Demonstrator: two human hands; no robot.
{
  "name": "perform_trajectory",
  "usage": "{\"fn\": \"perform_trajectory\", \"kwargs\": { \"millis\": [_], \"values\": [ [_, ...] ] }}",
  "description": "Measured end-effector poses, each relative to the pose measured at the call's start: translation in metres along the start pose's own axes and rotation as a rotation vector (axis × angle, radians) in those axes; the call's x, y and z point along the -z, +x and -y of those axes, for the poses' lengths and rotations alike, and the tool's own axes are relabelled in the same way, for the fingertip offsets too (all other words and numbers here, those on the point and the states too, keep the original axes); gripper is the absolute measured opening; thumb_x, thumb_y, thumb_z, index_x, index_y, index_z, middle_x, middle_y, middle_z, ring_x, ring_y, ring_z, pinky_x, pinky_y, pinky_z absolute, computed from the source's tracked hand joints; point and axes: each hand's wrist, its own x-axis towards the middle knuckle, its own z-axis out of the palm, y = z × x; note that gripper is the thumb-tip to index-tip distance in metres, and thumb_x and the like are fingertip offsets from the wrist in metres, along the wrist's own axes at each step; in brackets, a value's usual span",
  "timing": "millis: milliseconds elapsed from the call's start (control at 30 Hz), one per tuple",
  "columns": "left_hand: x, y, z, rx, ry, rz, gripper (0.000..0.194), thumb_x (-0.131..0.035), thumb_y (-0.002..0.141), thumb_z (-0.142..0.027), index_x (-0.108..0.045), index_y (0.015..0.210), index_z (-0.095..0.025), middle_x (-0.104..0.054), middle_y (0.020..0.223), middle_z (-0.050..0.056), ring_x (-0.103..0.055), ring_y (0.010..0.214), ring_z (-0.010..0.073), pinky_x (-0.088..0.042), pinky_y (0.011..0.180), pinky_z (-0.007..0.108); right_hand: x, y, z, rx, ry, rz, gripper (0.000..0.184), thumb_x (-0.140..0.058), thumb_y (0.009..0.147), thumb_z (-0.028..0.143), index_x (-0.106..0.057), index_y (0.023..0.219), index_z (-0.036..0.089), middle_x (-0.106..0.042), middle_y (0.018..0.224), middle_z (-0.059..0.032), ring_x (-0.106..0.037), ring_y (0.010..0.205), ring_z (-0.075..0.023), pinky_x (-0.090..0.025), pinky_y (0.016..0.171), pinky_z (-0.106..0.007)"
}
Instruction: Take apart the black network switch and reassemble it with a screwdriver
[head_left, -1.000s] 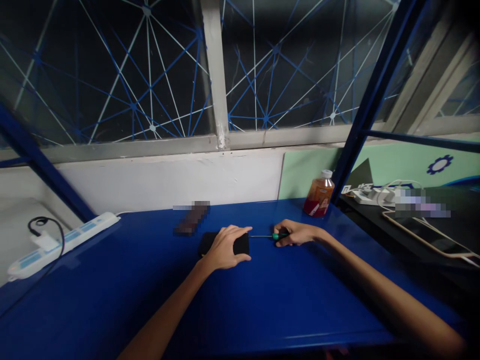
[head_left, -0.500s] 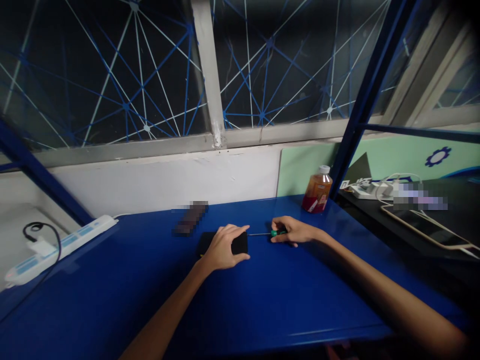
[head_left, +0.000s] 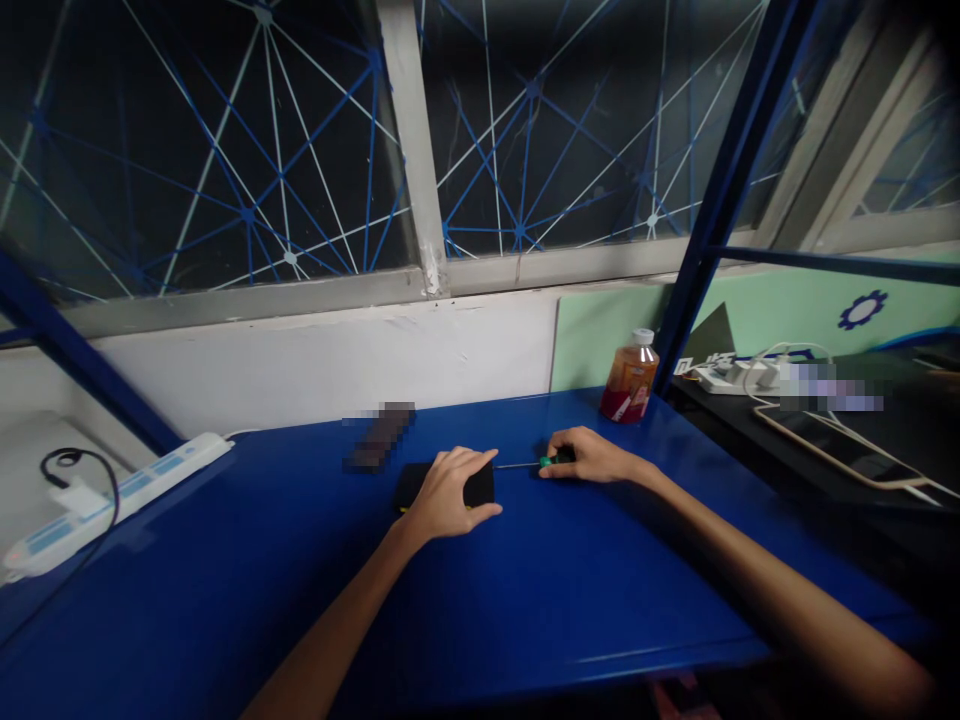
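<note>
A flat black box-like object (head_left: 480, 485) lies on the blue table (head_left: 570, 600). Across its top my left hand (head_left: 448, 492) grips it, thumb at the near edge and fingers over the far edge; part of it is hidden under the palm. To the right, my right hand (head_left: 589, 456) is closed on the green-and-black handle of a screwdriver (head_left: 517, 465). The thin metal shaft points left, level with the table, and its tip meets the right end of the black object. Whether the tip sits in a screw is too small to tell.
Behind my right hand stands a drink bottle (head_left: 630, 378) with a white cap. A blurred dark item (head_left: 382, 437) lies beyond my left hand. A white power strip (head_left: 120, 505) with a black cable is at left. A phone (head_left: 836, 447) and cables lie on a black surface at right.
The view has shifted slightly. My right fingers have changed their position around the screwdriver handle. My left hand stays on the black object, with the screwdriver tip still at its right end.
</note>
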Motion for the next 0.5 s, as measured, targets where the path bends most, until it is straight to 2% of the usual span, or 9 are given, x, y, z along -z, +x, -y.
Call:
{"fn": "perform_trajectory", "kwargs": {
  "millis": [200,300,400,500],
  "values": [
    [0.0,0.0,-0.001,-0.012,0.028,0.007,0.07,-0.068,0.075,-0.046,-0.042,0.137,-0.029,-0.059,0.123,0.009,-0.05,0.112,0.0303,-0.038,0.091,0.048,-0.003,-0.002,0.01,0.009,0.009,-0.021,0.033,-0.069,0.073,0.048,-0.055,0.077,0.018,-0.051,0.059,0.0048,-0.041,0.052,-0.01,-0.027,0.051,-0.023],
    [-0.001,0.001,-0.001,-0.016,0.036,0.008,0.07,-0.069,0.074,-0.045,-0.042,0.137,-0.029,-0.058,0.124,0.009,-0.049,0.113,0.0298,-0.037,0.093,0.047,-0.003,-0.004,0.015,0.025,-0.011,-0.063,0.032,-0.062,0.08,0.05,-0.057,0.082,0.019,-0.05,0.056,0.0051,-0.04,0.05,-0.0102,-0.027,0.05,-0.023],
    [-0.001,0.001,-0.002,-0.009,0.029,0.016,0.069,-0.069,0.075,-0.044,-0.043,0.137,-0.029,-0.058,0.125,0.009,-0.049,0.114,0.03,-0.037,0.094,0.048,-0.001,-0.005,0.014,0.033,-0.013,-0.06,0.033,-0.051,0.088,0.049,-0.061,0.083,0.018,-0.054,0.058,0.0024,-0.042,0.051,-0.0107,-0.029,0.052,-0.024],
    [0.0,0.001,-0.003,0.003,0.015,0.021,0.069,-0.069,0.075,-0.044,-0.043,0.137,-0.028,-0.058,0.126,0.01,-0.049,0.114,0.0307,-0.037,0.094,0.048,0.0,-0.005,0.009,0.038,-0.027,-0.034,0.036,-0.055,0.085,0.051,-0.067,0.081,0.017,-0.061,0.067,-0.0018,-0.048,0.057,-0.0127,-0.032,0.055,-0.025]
  ]
}}
